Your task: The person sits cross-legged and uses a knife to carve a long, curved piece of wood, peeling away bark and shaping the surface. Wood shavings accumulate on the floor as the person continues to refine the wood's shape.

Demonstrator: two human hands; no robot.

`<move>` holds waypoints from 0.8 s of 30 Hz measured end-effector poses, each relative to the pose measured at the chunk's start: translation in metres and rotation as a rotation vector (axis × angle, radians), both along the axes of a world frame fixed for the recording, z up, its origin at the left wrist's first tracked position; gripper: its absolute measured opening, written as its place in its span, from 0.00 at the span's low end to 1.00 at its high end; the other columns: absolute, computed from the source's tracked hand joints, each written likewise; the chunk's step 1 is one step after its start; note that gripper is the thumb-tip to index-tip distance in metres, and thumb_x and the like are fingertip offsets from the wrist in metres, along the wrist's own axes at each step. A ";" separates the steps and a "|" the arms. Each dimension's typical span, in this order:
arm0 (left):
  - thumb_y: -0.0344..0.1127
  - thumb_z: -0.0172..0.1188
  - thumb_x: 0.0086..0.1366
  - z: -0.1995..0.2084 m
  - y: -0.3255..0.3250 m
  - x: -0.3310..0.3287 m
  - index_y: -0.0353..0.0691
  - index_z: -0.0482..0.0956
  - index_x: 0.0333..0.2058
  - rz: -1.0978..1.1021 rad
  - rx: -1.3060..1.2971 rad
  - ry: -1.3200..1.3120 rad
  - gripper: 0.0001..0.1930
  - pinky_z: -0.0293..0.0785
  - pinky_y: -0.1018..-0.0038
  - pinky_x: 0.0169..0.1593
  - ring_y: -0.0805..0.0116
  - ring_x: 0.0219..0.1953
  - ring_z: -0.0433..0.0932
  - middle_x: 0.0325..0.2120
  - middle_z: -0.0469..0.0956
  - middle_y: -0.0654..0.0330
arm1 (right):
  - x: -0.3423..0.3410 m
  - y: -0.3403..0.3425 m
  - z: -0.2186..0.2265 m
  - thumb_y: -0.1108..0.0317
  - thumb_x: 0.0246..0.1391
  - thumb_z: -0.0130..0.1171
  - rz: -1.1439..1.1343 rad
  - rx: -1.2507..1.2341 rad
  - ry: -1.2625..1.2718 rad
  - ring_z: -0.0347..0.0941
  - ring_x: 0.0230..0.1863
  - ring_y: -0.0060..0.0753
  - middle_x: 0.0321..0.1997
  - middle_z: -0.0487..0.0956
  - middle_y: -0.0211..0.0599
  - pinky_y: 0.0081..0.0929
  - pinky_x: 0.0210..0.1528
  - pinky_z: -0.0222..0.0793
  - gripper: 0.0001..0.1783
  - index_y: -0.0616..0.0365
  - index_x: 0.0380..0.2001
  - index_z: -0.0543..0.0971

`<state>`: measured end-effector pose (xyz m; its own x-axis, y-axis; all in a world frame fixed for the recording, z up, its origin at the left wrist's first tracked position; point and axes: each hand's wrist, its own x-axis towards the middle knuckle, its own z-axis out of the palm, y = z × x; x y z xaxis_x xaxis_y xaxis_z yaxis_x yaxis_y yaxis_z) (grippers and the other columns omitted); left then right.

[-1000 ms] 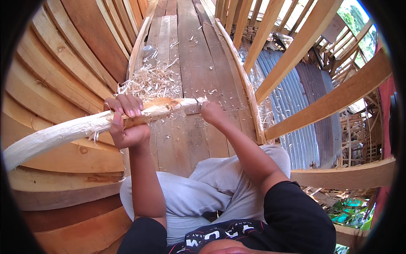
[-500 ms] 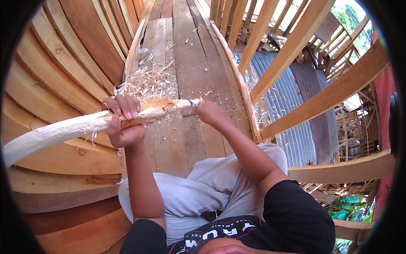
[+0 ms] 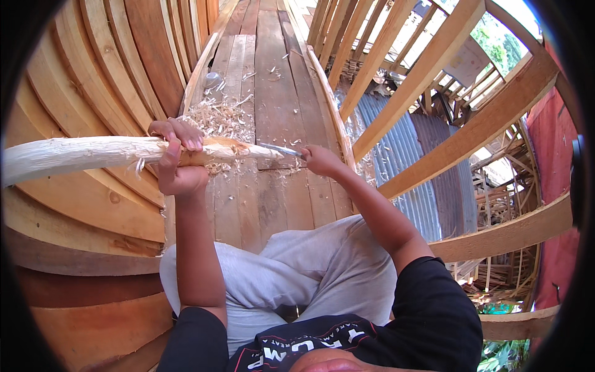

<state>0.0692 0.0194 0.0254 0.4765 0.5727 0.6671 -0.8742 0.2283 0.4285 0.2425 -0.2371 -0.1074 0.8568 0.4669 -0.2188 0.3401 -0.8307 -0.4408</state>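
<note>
A long, pale, peeled wooden pole (image 3: 93, 153) runs in from the left edge and narrows to a whittled tip near the middle. My left hand (image 3: 178, 155) is wrapped around it, a little behind an orange-brown patch on the wood. In my right hand (image 3: 322, 161) is a knife (image 3: 286, 150), its handle mostly covered by my fingers. The blade points left and lies at the pole's tapered end; whether it is cutting in, I cannot tell. Curled shavings (image 3: 217, 118) lie heaped on the floor just beyond the pole.
I sit cross-legged on a plank floor (image 3: 273, 74) strewn with wood chips. Upright boards (image 3: 93, 80) wall the left side. To the right stand slanted wooden slats (image 3: 409, 80), with corrugated metal sheets (image 3: 396, 161) beyond. A small clear container (image 3: 212, 79) sits farther up by the boards.
My right hand has drawn away to the right with the knife, showing more of the blade. The pole lies more level in view, its left end higher. My left hand keeps its grip.
</note>
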 end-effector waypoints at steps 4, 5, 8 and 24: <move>0.37 0.52 0.56 0.021 -0.007 -0.018 0.44 0.65 0.29 0.020 0.092 -0.050 0.07 0.60 0.75 0.33 0.72 0.23 0.63 0.18 0.62 0.64 | 0.028 -0.069 -0.063 0.65 0.59 0.55 0.100 0.152 0.096 0.76 0.34 0.42 0.30 0.80 0.47 0.36 0.41 0.69 0.10 0.61 0.35 0.79; 0.37 0.52 0.55 0.025 -0.006 -0.022 0.44 0.65 0.29 0.046 0.098 -0.058 0.07 0.60 0.75 0.33 0.72 0.23 0.63 0.18 0.62 0.63 | 0.032 -0.074 -0.066 0.66 0.59 0.56 0.177 0.033 0.170 0.76 0.34 0.40 0.31 0.80 0.46 0.36 0.40 0.69 0.09 0.61 0.35 0.79; 0.37 0.52 0.54 0.033 -0.004 -0.032 0.44 0.65 0.29 0.115 0.107 -0.077 0.08 0.60 0.74 0.33 0.72 0.22 0.61 0.18 0.62 0.63 | 0.049 -0.083 -0.076 0.68 0.57 0.56 0.404 -0.273 0.261 0.77 0.37 0.38 0.35 0.81 0.44 0.36 0.40 0.70 0.08 0.60 0.34 0.80; 0.42 0.53 0.54 0.038 0.029 -0.053 0.47 0.65 0.30 0.098 0.076 -0.045 0.09 0.60 0.71 0.35 0.72 0.23 0.62 0.20 0.64 0.65 | 0.027 -0.025 -0.057 0.75 0.49 0.59 0.275 -0.113 -0.214 0.76 0.44 0.47 0.37 0.80 0.42 0.40 0.44 0.71 0.09 0.56 0.37 0.78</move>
